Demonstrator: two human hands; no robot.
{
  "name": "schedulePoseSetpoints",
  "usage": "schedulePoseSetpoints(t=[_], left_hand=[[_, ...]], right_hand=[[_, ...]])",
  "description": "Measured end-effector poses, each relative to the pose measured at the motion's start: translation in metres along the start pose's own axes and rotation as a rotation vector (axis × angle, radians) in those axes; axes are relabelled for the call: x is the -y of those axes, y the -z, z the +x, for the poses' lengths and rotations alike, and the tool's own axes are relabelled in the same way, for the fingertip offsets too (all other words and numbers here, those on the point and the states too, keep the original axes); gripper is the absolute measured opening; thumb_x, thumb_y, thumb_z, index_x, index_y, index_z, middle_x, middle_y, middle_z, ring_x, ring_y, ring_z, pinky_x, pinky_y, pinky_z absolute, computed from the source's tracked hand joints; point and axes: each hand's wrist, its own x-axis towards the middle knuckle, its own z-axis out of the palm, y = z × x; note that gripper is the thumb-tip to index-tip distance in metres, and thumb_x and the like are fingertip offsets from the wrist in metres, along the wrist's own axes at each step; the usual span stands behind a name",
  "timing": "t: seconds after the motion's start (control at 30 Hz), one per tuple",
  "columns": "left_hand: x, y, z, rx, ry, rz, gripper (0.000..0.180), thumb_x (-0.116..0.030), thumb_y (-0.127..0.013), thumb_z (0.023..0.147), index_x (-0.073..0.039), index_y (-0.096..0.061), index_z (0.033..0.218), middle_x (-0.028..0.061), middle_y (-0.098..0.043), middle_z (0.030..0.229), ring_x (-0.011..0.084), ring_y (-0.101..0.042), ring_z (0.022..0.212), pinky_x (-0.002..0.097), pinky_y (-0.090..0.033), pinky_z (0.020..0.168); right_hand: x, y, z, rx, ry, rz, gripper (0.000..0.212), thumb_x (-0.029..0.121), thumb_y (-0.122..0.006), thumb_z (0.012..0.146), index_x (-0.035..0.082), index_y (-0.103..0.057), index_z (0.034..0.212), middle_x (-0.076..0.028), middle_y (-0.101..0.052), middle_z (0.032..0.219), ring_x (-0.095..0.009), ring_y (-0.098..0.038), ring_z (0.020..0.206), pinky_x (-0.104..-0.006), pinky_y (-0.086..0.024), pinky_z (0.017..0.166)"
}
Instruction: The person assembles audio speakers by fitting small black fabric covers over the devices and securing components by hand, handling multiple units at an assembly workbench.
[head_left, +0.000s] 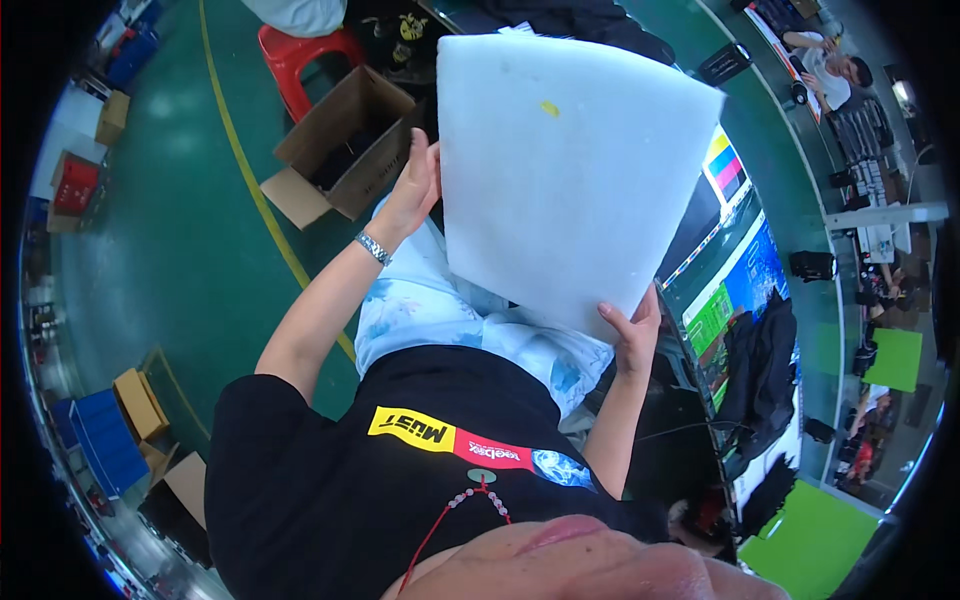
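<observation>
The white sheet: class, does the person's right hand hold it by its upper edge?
No, the right hand grips the white sheet near its lower right corner.

Taking the sheet (575,180) as my landmark, my left hand (410,190) is at its left edge and my right hand (634,330) at its near right corner. My legs (420,305) are below its near end. Left of the sheet sits a cardboard box (376,168); a stool (283,65) stands behind that box, with a bag (300,14) on it. Right of the sheet, nearer me, a cloth bundle (755,370) lies over a printed panel (757,268). Well off to the sheet's far right is another person (828,80).
</observation>
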Motion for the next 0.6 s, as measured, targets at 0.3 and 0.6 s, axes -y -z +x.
schedulePoseSetpoints(t=[0.3, 0.6], left_hand=[[-0.01, -0.034, 0.019, 0.336, -0.225, 0.696, 0.056, 0.001, -0.073, 0.072, -0.004, -0.052, 0.124, 0.0062, -0.056, 0.124, 0.0163, -0.05, 0.118, 0.0326, -0.034, 0.106], [-0.001, -0.086, 0.05, 0.313, -0.166, 0.77, 0.051, -0.006, -0.071, 0.079, -0.001, -0.051, 0.126, 0.0104, -0.06, 0.118, 0.0191, -0.053, 0.114, 0.0337, -0.038, 0.101]], right_hand=[[-0.132, 0.051, 0.013, -0.228, 0.264, -0.59, 0.047, 0.011, -0.076, 0.071, 0.0, -0.059, 0.114, -0.013, -0.066, 0.107, -0.022, -0.061, 0.102, -0.0314, -0.047, 0.09], [-0.004, 0.024, -0.033, -0.734, 0.32, -0.783, 0.053, 0.024, -0.083, 0.066, 0.004, -0.058, 0.109, -0.012, -0.056, 0.115, -0.032, -0.049, 0.113, -0.041, -0.037, 0.098]])
